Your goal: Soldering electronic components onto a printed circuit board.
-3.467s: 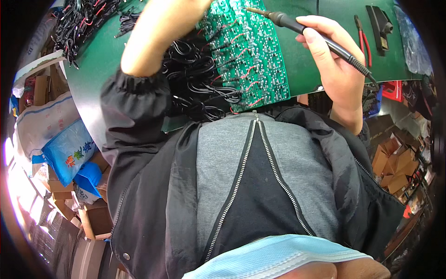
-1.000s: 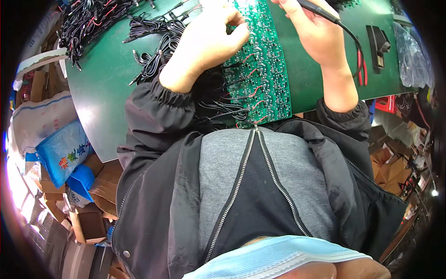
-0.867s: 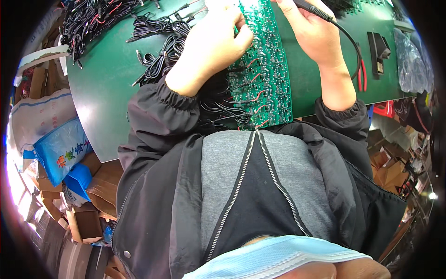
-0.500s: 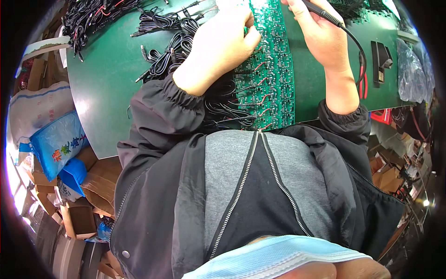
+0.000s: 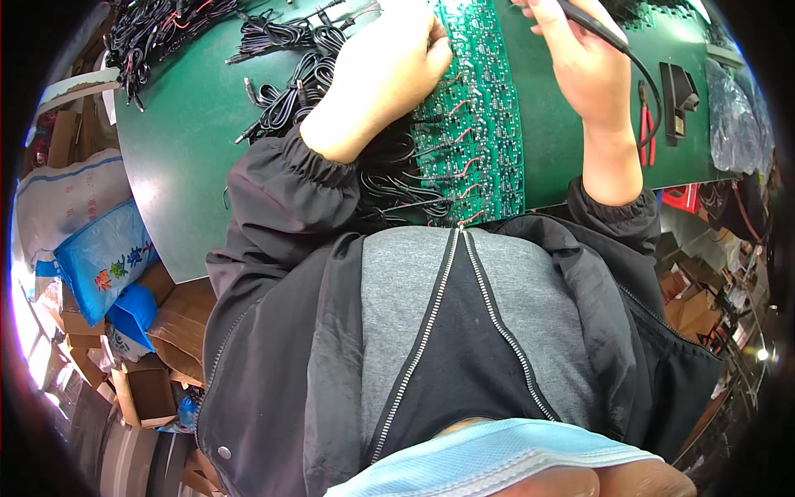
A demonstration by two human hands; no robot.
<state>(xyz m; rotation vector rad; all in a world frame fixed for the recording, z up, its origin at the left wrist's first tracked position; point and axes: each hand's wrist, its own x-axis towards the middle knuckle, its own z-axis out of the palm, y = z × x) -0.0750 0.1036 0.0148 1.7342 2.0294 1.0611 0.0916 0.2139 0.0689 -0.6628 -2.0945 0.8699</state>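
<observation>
Green circuit boards (image 5: pixel 484 124): a column on the green tabletop (image 5: pixel 182 157), running up from its near edge. Black cables (image 5: pixel 397 186) with red leads: along their left side. Left hand (image 5: pixel 389 70): curled at the boards' left edge; cannot tell what, if anything, it pinches. Right hand (image 5: pixel 584 70): grasping a black-handled soldering iron (image 5: pixel 595 25). Rightward: red-handled pliers (image 5: pixel 652 145), black holder (image 5: pixel 676 99), clear plastic bag (image 5: pixel 733 120). Upper left: cable heap (image 5: pixel 153 41). Beyond the table's left edge: white sack (image 5: pixel 70 195), blue bag (image 5: pixel 99 261), cardboard boxes (image 5: pixel 149 393).

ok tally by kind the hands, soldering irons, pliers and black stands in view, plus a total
hands: 2 (left hand, right hand)
soldering irons: 1 (iron, tip out of view)
pliers: 1 (red-handled pliers)
black stands: 1 (stand)
total: 5
</observation>
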